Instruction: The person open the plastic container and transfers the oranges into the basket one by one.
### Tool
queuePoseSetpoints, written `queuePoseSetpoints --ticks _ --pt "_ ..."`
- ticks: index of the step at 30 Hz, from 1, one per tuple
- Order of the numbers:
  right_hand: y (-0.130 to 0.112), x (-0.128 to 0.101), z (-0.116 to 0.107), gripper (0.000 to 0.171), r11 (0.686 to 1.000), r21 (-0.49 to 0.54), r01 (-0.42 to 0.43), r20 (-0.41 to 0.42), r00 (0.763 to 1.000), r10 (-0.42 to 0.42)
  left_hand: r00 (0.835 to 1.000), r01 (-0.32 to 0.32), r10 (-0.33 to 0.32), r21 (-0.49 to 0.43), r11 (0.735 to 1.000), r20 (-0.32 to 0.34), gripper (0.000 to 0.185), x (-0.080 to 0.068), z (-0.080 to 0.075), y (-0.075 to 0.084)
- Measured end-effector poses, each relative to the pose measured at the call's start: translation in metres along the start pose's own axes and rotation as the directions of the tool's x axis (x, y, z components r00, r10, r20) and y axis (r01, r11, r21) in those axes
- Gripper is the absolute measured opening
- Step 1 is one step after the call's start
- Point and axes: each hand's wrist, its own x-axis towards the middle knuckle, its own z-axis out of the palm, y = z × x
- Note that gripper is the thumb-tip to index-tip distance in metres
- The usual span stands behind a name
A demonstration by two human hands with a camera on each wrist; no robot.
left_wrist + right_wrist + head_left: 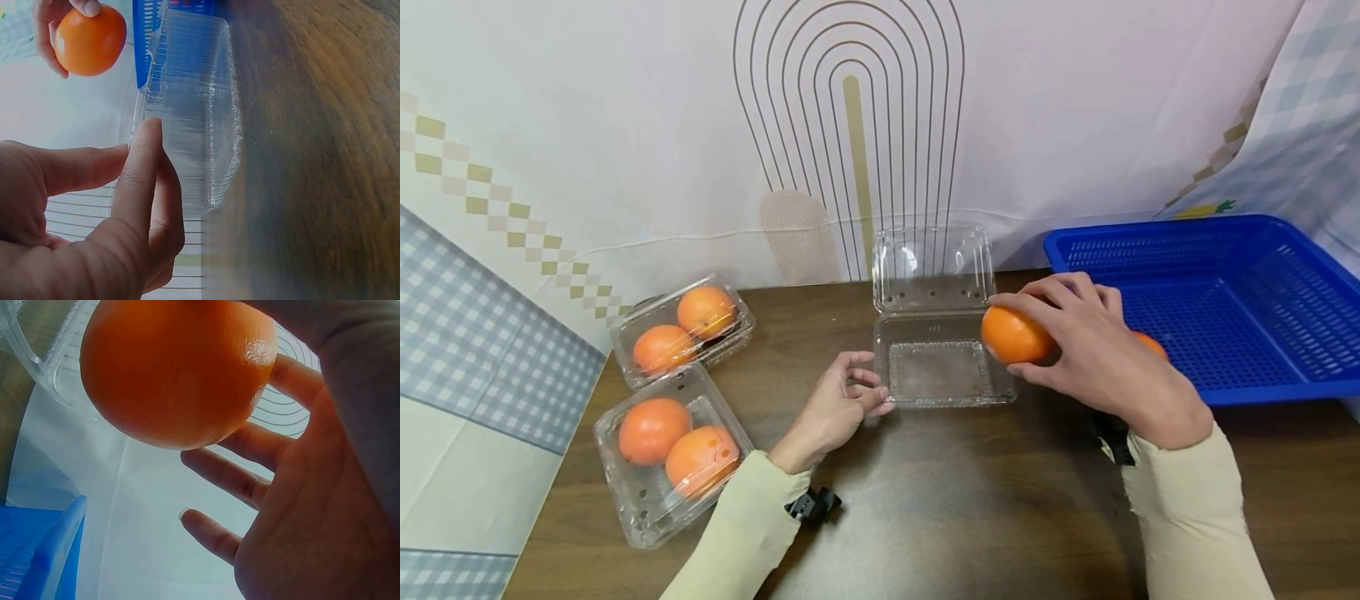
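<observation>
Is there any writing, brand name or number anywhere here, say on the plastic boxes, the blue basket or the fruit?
None can be read. The open clear box, the two shut boxes, the blue basket and the orange fruit in the right hand show no lettering. The backdrop bears only arch lines and checks.

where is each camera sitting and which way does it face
Head: looks down at the table; both hands and sleeves show.
Left wrist: beside the left hand, looking along the open clamshell.
Right wrist: under the right hand, looking up at the orange.
All three share that orange.
</observation>
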Motion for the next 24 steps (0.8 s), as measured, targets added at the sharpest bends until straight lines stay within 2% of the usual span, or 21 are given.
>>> queuePoseSetpoints --ticks 24 --pt "0.006 -0.0056 -0.0079 0.071 0.999 0.031 -0.017 0.0 1.0 0.017 1.0 0.01 -0.01 0.009 1.0 0.002 0.055 -0.0002 0.0006 0.0017"
